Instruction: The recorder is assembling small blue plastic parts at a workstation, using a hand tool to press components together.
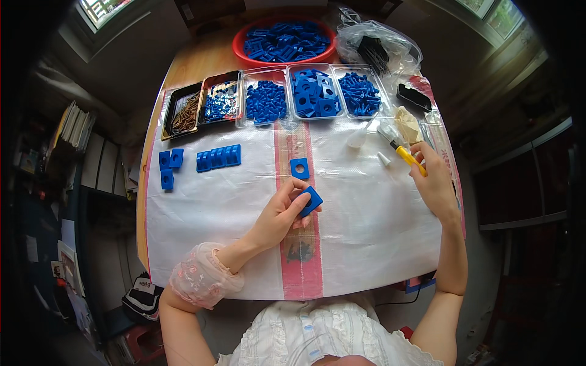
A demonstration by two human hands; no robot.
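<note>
My left hand (282,213) is closed on a blue square plastic piece (311,201) with a round hole, held above the middle of the table. Just beyond it, a similar holed blue piece (299,168) lies flat on the pink stripe. At the right, my right hand (434,180) has its fingers wrapped round a yellow-handled utility knife (408,160), its silvery front end pointing to the far left. Beside that end lie a crumpled cream cloth (408,125) and a small white cone-shaped nozzle (383,159).
Across the back stand trays of brown screws (185,114), small metal parts (221,102), and blue pieces (266,100). Behind them sit a red basin (240,56) of blue parts and a clear plastic bag (400,43). Blue blocks (218,158) lie at the left, a black box (414,97) at the right.
</note>
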